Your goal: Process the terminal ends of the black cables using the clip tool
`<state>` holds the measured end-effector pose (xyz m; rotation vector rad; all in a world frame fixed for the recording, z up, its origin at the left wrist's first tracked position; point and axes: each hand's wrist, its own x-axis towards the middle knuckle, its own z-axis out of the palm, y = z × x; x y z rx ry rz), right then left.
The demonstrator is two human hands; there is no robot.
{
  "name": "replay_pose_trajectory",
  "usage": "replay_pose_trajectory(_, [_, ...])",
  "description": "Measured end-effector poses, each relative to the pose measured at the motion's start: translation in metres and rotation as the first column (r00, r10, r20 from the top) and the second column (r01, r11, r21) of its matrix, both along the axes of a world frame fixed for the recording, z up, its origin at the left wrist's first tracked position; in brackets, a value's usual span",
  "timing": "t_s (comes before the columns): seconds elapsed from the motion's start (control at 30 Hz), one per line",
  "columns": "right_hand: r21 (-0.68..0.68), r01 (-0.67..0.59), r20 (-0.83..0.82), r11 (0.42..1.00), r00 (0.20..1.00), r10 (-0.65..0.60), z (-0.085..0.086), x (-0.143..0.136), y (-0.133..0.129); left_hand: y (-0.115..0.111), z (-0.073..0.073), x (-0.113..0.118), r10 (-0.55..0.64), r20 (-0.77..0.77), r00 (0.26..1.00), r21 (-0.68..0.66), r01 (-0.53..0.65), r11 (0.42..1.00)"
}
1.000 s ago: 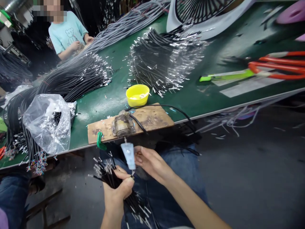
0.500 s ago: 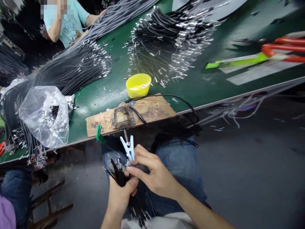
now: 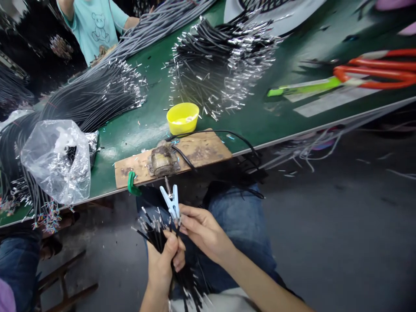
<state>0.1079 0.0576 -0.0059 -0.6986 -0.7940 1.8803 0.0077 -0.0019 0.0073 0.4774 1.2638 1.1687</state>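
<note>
My left hand [image 3: 162, 262] is closed around a bundle of short black cables [image 3: 156, 234] with silvery stripped ends, held over the lap. My right hand [image 3: 204, 232] pinches the tip of one black cable [image 3: 178, 228] from that bundle, right beneath a light blue clothespin [image 3: 174, 204]. The clothespin sits on the metal shaft of a small motor [image 3: 163, 161], its two legs pointing up. Whether the fingers touch the clothespin too, I cannot tell. The motor is fixed to a wooden board [image 3: 208, 149] at the table edge.
A green clamp [image 3: 132, 183] grips the board's left part. Behind stands a yellow bowl [image 3: 183, 123]. Cable piles [image 3: 221, 56], a plastic bag [image 3: 56, 160] and orange-handled scissors [image 3: 373, 71] lie on the green table [image 3: 130, 125]. Across it is a person [image 3: 94, 26] in a turquoise shirt.
My left hand has turned slightly and the cable ends have fanned apart. My right fingers now pinch a single cable tip below the clothespin. The view has shifted a little.
</note>
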Motion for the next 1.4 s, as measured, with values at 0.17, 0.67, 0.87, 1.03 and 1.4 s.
replay_pose_trajectory(0.17, [0.254,-0.017,0.110,0.967,0.994,-0.011,0.009,0.014,0.009,-0.001,-0.001,-0.002,-0.005,-0.038,0.999,-0.001,0.005,1.000])
replay_pose_trajectory(0.67, [0.516,0.069,0.200,0.854,0.959,-0.198,0.014,0.015,0.004,0.002,0.000,0.001,0.055,-0.176,0.983,0.067,-0.044,0.997])
replay_pose_trajectory(0.87, [0.004,-0.394,-0.066,0.919,0.917,0.393,0.016,0.020,0.026,0.013,0.010,-0.007,0.102,-0.343,0.934,0.223,-0.024,0.974])
replay_pose_trajectory(1.03, [0.106,0.026,0.244,0.994,0.968,-0.052,0.018,0.029,0.033,0.010,0.013,-0.005,0.176,-0.480,0.860,0.280,-0.040,0.959])
replay_pose_trajectory(1.4, [0.714,0.121,0.119,0.690,0.950,-0.290,0.012,0.033,0.017,0.006,-0.006,-0.010,-0.098,-0.205,0.974,-0.005,0.099,0.995])
